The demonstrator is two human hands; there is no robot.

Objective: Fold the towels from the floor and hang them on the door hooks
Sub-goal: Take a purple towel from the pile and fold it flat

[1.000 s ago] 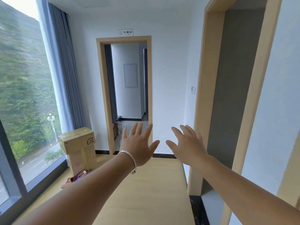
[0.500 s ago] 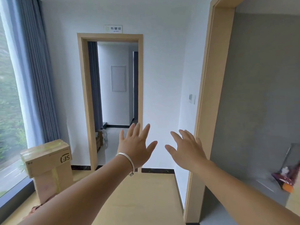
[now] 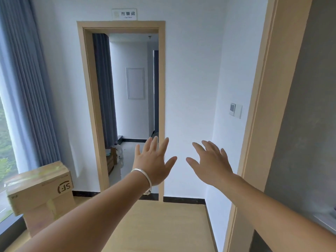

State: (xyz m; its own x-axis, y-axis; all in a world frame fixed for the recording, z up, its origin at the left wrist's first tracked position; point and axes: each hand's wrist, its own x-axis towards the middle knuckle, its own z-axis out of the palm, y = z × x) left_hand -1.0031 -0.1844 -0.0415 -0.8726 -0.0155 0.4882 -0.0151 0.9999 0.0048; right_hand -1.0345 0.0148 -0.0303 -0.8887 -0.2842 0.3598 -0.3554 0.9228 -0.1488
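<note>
Both arms extend forward at chest height. The left hand (image 3: 154, 162), a silver bangle (image 3: 143, 176) on its wrist, has fingers spread wide and holds nothing. The right hand (image 3: 211, 165) is likewise empty, fingers spread and slightly curled, the two thumbs near each other but apart. An open doorway (image 3: 127, 106) stands at 12 o'clock beyond the hands, with a sign (image 3: 124, 14) above it. A cardboard box (image 3: 40, 188) sits at 8 o'clock beside the curtain (image 3: 27, 88). A second door frame (image 3: 261, 106) rises at 3 o'clock. No towels or door hooks are in view; their location cannot be told.
</note>
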